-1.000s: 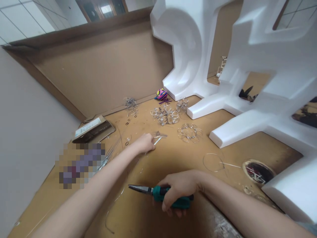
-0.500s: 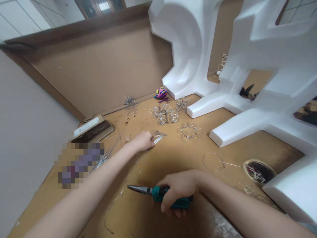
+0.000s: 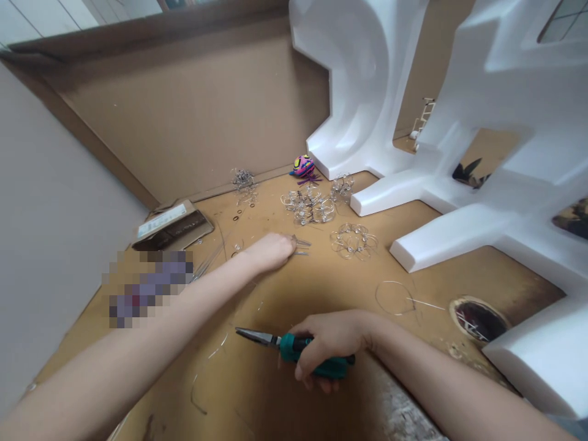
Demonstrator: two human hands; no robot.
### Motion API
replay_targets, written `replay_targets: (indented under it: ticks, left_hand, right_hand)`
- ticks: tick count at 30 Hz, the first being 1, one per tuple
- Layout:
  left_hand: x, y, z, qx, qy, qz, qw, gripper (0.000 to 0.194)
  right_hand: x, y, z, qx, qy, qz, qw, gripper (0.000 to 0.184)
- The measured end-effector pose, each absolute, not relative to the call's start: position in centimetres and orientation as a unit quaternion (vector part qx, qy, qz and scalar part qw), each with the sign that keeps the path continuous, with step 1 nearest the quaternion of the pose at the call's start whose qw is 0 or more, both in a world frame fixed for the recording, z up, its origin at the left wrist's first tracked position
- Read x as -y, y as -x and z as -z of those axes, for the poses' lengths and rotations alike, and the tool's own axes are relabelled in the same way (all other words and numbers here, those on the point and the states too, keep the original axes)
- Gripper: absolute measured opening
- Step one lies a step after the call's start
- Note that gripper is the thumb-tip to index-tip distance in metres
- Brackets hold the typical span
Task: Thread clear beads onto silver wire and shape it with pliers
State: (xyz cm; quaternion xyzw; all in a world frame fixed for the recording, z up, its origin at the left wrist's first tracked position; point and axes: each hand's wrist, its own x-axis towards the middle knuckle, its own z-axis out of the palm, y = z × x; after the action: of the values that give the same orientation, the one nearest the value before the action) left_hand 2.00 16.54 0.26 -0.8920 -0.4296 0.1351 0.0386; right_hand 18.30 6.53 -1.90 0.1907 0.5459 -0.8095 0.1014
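My right hand (image 3: 324, 349) is wrapped round the teal and black handles of long-nose pliers (image 3: 257, 336), whose tapered metal jaws point left, above the board. Farther out, my left hand (image 3: 274, 250) is down at a small bunch of short straight wires (image 3: 302, 244). Its fingers look curled together; what lies between them is hidden. Just beyond stand looped wire shapes with clear beads (image 3: 309, 205). To the right lies a flower-like ring of wire loops and beads (image 3: 353, 242).
White moulded foam (image 3: 422, 242) rises along the right. A round hole (image 3: 479, 320) holds wire bits. At the left lies a brown box-like item (image 3: 177, 226), near longer wires (image 3: 209, 260). A colourful patterned ball (image 3: 303, 166) sits at the back, by a tall cardboard wall (image 3: 197, 110).
My left hand has shifted slightly right and forward onto the short wires, covering more of them. The right hand keeps its grip on the pliers. The view has tilted a little.
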Motion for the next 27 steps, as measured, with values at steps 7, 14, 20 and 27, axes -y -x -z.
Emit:
replay_targets:
  ticks: [7, 14, 20, 27]
  left_hand:
    - [-18.4, -2.2, -0.7, 0.41, 0.902, -0.114, 0.078, 0.027]
    - [-19.1, -2.6, -0.5, 0.382, 0.917, -0.108, 0.05, 0.021]
    - [-19.6, -2.9, 0.1, 0.41, 0.908, -0.089, 0.001, 0.02]
    - [-20.5, -1.7, -0.7, 0.482, 0.867, 0.016, -0.125, 0.006]
  right_hand:
    - [-6.6, -18.3, 2.0, -0.54, -0.188, 0.814, 0.1, 0.023]
    - [-6.6, -18.1, 2.3, -0.528, -0.196, 0.82, 0.102, 0.026]
    - [-6.7, -18.1, 2.4, -0.512, -0.187, 0.833, 0.099, 0.033]
    - [-6.8, -18.1, 2.3, -0.498, -0.188, 0.841, 0.098, 0.03]
